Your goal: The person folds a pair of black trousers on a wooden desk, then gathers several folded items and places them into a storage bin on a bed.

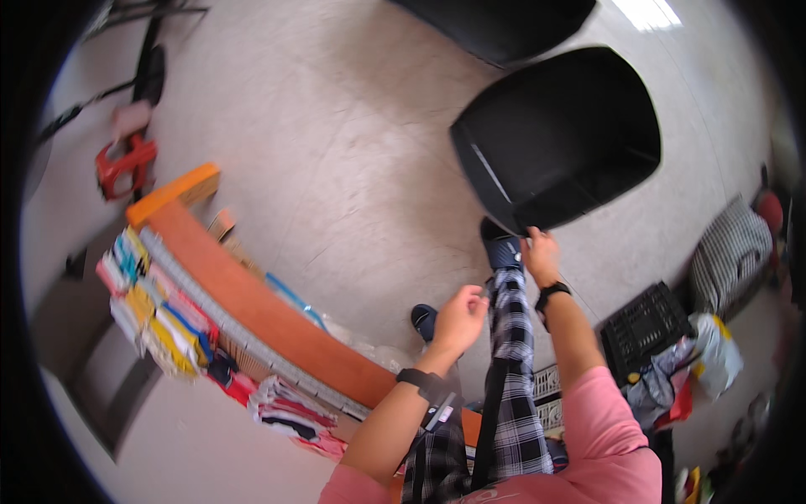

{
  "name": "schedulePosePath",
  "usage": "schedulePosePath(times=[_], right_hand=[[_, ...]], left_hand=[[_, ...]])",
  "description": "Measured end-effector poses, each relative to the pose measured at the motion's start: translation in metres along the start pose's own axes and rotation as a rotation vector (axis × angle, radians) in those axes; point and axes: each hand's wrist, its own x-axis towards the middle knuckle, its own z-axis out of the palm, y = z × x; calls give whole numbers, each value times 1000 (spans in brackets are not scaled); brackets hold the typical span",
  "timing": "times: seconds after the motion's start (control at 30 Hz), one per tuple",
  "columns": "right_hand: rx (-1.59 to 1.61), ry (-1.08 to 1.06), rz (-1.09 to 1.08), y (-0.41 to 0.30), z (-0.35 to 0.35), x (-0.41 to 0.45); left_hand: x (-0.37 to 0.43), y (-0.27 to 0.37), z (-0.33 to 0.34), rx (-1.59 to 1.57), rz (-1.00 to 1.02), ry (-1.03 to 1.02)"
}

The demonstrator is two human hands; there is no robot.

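Note:
A large black object with rounded corners and a hollow middle (pixel 560 138) stands on the floor before me. Whether it is a bin or a chair seat is unclear. My right hand (pixel 543 255) has its fingers on the near corner of it and appears to grip the edge there. Lower and to the left, my left hand (pixel 463 318) hangs in the air, apart from the black object. Its fingers are curled; a small dark spot shows at the fingertips, too blurred to name.
Another black object (pixel 504 25) stands beyond. On the left runs an orange-brown bench (pixel 252 302) beside stacked folded cloth (pixel 164 315). A red plastic stool (pixel 126 167) lies farther off. To my right are a black crate (pixel 645 327), plastic bags (pixel 718 356) and a checked fabric item (pixel 730 258).

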Motion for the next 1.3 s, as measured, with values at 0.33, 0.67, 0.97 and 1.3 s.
schedulePosePath(times=[0.33, 0.67, 0.97, 1.3], right_hand=[[392, -55, -661, -200, -217, -167], [339, -369, -1900, -396, -292, -412], [29, -720, -2707, -519, -232, -597], [-74, -844, -2638, -524, -49, -682]], left_hand=[[-179, -3, -110, -121, 510, 596], [-451, -167, -203, -478, 559, 1055], [-664, -392, -154, -546, 45, 1481], [-698, -458, -8, -1477, -394, 1780]])
